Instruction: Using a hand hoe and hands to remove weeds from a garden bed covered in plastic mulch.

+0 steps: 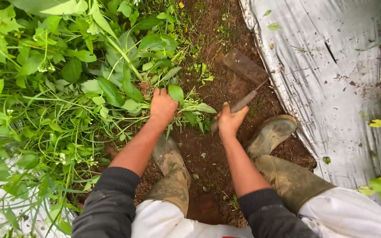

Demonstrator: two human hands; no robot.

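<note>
— Two hands busy?
— Yes: left hand point(162, 107) clutches weeds point(124, 94); right hand point(230, 121) grips a hoe point(243, 70), blade on soil point(208, 154).
— Around?
— Muddy boots point(270, 132) between, silver plastic sheet point(331, 88) just right.

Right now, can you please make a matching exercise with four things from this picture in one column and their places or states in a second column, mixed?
Things:
1. left hand
2. right hand
3. plastic sheet
4. rubber boots

Places or states:
A. muddy, standing on the bare soil
B. gripping a bunch of green weed stems
C. silver, lying along the right side of the soil
D. closed around the handle of a small hoe

Pairs: 1-B, 2-D, 3-C, 4-A
</note>
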